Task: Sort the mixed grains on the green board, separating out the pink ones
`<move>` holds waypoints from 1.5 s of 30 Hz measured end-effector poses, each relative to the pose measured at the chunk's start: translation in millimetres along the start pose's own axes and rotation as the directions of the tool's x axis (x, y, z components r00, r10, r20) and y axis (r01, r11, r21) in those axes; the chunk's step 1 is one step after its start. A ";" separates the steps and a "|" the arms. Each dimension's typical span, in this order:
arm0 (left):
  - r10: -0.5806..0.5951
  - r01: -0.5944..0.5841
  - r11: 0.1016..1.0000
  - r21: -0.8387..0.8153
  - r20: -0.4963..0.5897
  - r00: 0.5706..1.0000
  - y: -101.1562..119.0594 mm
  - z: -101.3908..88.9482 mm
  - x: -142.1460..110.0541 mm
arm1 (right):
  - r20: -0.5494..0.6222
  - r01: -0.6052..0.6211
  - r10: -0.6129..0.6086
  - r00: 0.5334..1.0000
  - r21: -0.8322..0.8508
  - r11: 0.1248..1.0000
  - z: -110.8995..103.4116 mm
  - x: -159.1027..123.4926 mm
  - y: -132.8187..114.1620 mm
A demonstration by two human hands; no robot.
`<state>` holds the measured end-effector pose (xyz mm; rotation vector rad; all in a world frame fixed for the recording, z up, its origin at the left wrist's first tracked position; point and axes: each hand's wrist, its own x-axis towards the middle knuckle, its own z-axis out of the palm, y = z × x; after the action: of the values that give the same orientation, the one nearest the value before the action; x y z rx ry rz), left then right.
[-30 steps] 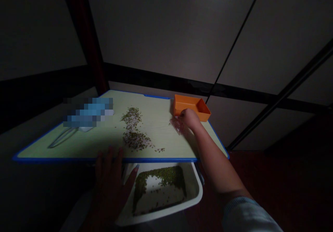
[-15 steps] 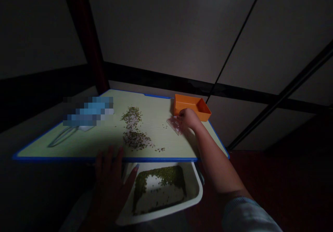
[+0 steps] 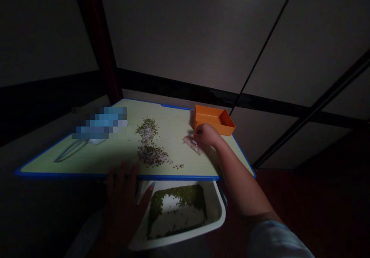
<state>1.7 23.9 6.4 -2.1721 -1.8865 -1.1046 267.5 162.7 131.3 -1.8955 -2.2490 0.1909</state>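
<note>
My right hand (image 3: 207, 134) pinches a small clear plastic card (image 3: 193, 144), tilted over the pale board (image 3: 170, 115) just in front of the orange box (image 3: 215, 125). Its lower edge is at the board, near a few stray grains; whitish bits show through it. To its left lies a spread pile (image 3: 152, 155) of small green grains mixed with pale pieces. My left hand (image 3: 123, 196), dark in shadow, lies at the board's near edge with its fingers spread, holding nothing. Below that edge, a white tub (image 3: 218, 211) contains many green grains along its walls.
A pixelated blue item (image 3: 101, 123) with a grey wire-like loop (image 3: 68, 153) lies on the board's left side. A blue rim (image 3: 179, 177) borders the board. Behind it stands a panelled wall (image 3: 185, 38) with a dark red post (image 3: 96, 30) at left.
My right hand has moved slightly left and toward me with the card, which now reaches the stray grains. My left hand has stayed in place.
</note>
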 end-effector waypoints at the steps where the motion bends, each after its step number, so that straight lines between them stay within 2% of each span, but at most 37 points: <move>1: -0.007 0.007 1.000 -0.001 0.002 1.000 0.5 -0.6 0.0 | 0.000 0.001 -0.001 1.000 0.002 1.000 -0.2 -0.2 0.0; 9: 0.002 -0.002 1.000 0.010 -0.006 1.000 2.2 -2.7 0.2 | 0.055 0.036 -0.042 0.998 0.113 0.993 -1.4 -2.6 -1.4; 14: -0.011 0.011 1.000 0.010 0.004 1.000 -0.1 0.4 -0.1 | 0.038 0.019 -0.022 0.999 0.054 0.998 -4.2 -1.4 0.1; 21: -0.001 0.001 1.000 0.007 0.000 1.000 1.1 -1.8 -0.2 | 0.016 0.030 -0.031 0.999 0.084 0.996 1.3 -0.6 -1.8; 26: 0.001 -0.001 1.000 0.021 -0.022 1.000 1.2 -0.8 -1.2 | 0.025 0.041 -0.048 0.999 0.219 0.975 0.9 0.9 2.8; 29: -0.006 0.006 1.000 0.020 -0.011 1.000 2.0 -1.6 -1.5 | 0.092 0.045 -0.076 0.993 0.302 0.952 -0.9 0.1 3.6; 32: -0.010 0.009 1.000 0.025 0.004 1.000 2.4 -2.2 -0.9 | 0.131 0.037 -0.066 0.989 0.214 0.976 -1.6 -1.2 1.9; 36: 0.002 -0.002 1.000 0.026 -0.005 1.000 2.2 -2.0 -0.4 | 0.069 0.007 -0.009 0.998 0.028 1.000 -0.4 -1.1 0.9; 45: -0.009 0.009 1.000 0.030 -0.011 1.000 1.7 -0.5 -0.1 | 0.034 -0.008 0.011 0.999 -0.073 0.997 6.2 3.7 0.6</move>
<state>3.0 23.2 7.4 -2.1400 -1.8981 -1.0800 266.0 166.6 125.4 -1.9541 -2.2999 0.1463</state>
